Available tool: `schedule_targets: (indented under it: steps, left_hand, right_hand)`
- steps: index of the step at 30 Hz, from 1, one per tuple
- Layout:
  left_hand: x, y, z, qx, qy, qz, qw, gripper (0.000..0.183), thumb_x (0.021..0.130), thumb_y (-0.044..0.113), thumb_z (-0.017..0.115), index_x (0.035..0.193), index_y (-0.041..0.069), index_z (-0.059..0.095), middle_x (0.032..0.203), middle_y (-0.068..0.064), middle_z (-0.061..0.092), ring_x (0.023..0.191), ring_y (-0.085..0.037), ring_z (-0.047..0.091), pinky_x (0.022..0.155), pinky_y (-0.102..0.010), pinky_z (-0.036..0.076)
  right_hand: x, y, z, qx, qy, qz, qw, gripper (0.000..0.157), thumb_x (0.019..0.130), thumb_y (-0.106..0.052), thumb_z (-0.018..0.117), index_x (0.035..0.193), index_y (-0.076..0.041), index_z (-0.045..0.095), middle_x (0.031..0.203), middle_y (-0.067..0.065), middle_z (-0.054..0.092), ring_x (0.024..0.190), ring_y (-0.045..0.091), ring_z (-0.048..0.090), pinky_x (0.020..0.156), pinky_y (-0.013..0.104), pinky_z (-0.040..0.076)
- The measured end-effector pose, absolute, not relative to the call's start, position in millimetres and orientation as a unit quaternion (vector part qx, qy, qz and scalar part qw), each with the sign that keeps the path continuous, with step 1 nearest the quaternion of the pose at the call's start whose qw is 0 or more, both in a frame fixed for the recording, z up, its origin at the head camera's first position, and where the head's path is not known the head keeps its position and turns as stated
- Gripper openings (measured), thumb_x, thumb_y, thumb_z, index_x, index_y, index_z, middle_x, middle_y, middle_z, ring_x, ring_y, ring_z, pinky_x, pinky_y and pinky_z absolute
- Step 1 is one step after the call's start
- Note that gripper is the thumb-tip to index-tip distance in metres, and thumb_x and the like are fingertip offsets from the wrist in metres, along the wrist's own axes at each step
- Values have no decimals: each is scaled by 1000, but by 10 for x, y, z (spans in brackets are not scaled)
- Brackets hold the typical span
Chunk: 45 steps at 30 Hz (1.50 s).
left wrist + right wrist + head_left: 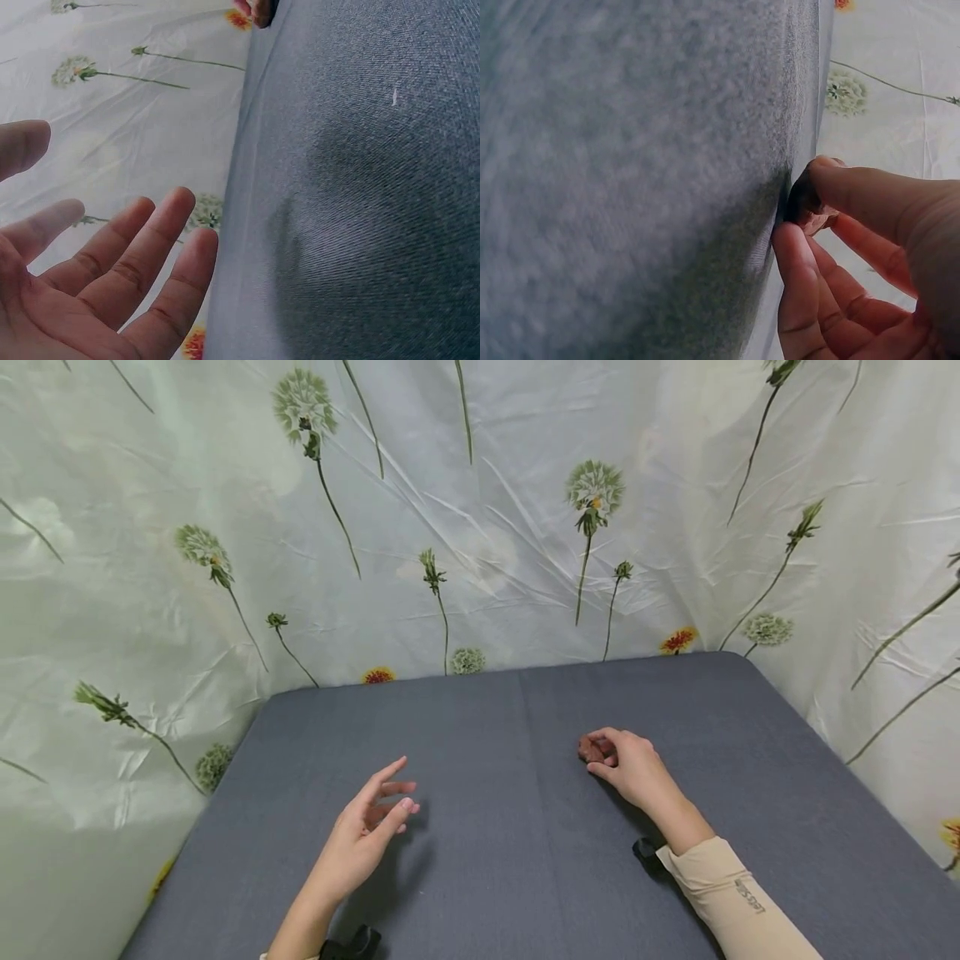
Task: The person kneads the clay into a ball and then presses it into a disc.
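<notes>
My right hand [633, 768] pinches a small reddish-brown lump [588, 749] between thumb and fingers, over the right half of the grey cloth-covered table [480, 760]. In the right wrist view the dark side of the lump [804, 196] shows between the thumb and fingertips, right at the cloth surface. What the lump is, I cannot tell. On the left, my left hand [363, 839] hovers above the cloth, fingers spread and loosely bent, holding nothing. The left wrist view shows its palm and fingers [131, 270] apart, with a shadow on the cloth beside them.
A pale curtain [495, 510] printed with dandelions and orange flowers hangs behind the table and along both sides. Black wrist straps [648, 857] sit on both arms, and a beige sleeve [738, 902] covers the right forearm. A crease runs down the cloth between the hands.
</notes>
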State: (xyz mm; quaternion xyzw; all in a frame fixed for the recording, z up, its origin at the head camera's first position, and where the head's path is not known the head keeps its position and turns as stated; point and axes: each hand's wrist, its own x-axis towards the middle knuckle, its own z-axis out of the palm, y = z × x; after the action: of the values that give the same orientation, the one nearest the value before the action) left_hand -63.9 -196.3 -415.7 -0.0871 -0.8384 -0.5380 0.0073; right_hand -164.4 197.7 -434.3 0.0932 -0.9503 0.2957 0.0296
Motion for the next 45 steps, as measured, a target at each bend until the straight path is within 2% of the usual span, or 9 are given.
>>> schedule_targets:
  steps: [7, 12, 19, 23, 26, 32, 37, 40, 45]
  left_hand:
    - [-660, -1952, -4195, -77, -827, -557, -5, 55, 112, 25, 62, 163, 31, 43, 143, -20, 64, 118, -33, 74, 89, -31, 62]
    - [-670, -1946, -4205, -64, -821, -567, -17, 54, 112, 26, 62, 162, 31, 44, 144, -19, 64, 120, -33, 74, 90, -30, 62]
    - [-647, -1927, -4217, -54, -820, -569, -28, 54, 112, 25, 62, 162, 31, 43, 144, -19, 64, 119, -30, 74, 90, -30, 62]
    - [-649, -1904, -4204, -51, -820, -569, -31, 54, 112, 27, 62, 162, 31, 43, 145, -19, 64, 119, -28, 75, 90, -31, 62]
    - [-660, -1870, -4189, -52, -819, -570, -36, 54, 112, 27, 62, 162, 33, 43, 146, -18, 64, 120, -28, 74, 91, -31, 62]
    - [-705, -1757, -4158, -62, -815, -574, -41, 54, 112, 23, 61, 162, 33, 43, 147, -19, 63, 123, -34, 72, 93, -33, 61]
    - [-757, -1639, -4114, -81, -814, -573, -40, 54, 112, 26, 61, 163, 32, 43, 149, -19, 63, 129, -32, 69, 95, -29, 59]
    - [-786, -1560, -4075, -94, -807, -582, -45, 54, 112, 28, 61, 163, 32, 43, 151, -18, 62, 133, -35, 67, 96, -29, 58]
    - [-830, -1412, -4008, -99, -782, -613, -59, 48, 115, 29, 55, 162, 33, 44, 155, -14, 59, 141, -34, 61, 107, -41, 57]
  right_hand:
    - [-1598, 2046, -4338, 82, -941, 328, 26, 39, 100, -13, 78, 137, -2, 69, 119, 20, 75, 98, 29, 75, 82, 48, 61]
    - [-1487, 2078, -4309, 81, -933, 345, 63, 31, 100, -14, 78, 129, -5, 74, 116, 19, 78, 97, 31, 77, 82, 49, 62]
    - [-1333, 2138, -4246, 82, -913, 390, 81, 28, 101, -20, 78, 126, -7, 77, 108, 12, 81, 90, 19, 74, 74, 30, 56]
    - [-1267, 2148, -4168, 87, -894, 433, 69, 32, 103, -26, 77, 129, -8, 76, 114, 11, 80, 91, 10, 71, 74, 24, 55]
    - [-1224, 2126, -4111, 98, -873, 476, 49, 35, 104, -28, 75, 133, -8, 74, 121, 13, 79, 95, 8, 73, 77, 22, 57]
    - [-1159, 2026, -4026, 129, -828, 545, 6, 36, 106, -26, 72, 136, -7, 71, 123, 15, 78, 100, 11, 77, 83, 26, 61]
    - [-1126, 1919, -3962, 140, -809, 570, -18, 36, 106, -24, 71, 137, -5, 70, 126, 15, 77, 103, 12, 78, 86, 24, 61]
    - [-1125, 1848, -3932, 150, -801, 580, -25, 36, 107, -23, 71, 137, -4, 70, 126, 17, 76, 105, 18, 78, 88, 25, 61]
    - [-1146, 1721, -3895, 160, -787, 594, -39, 36, 107, -23, 71, 138, -4, 70, 125, 16, 77, 107, 19, 78, 90, 26, 61]
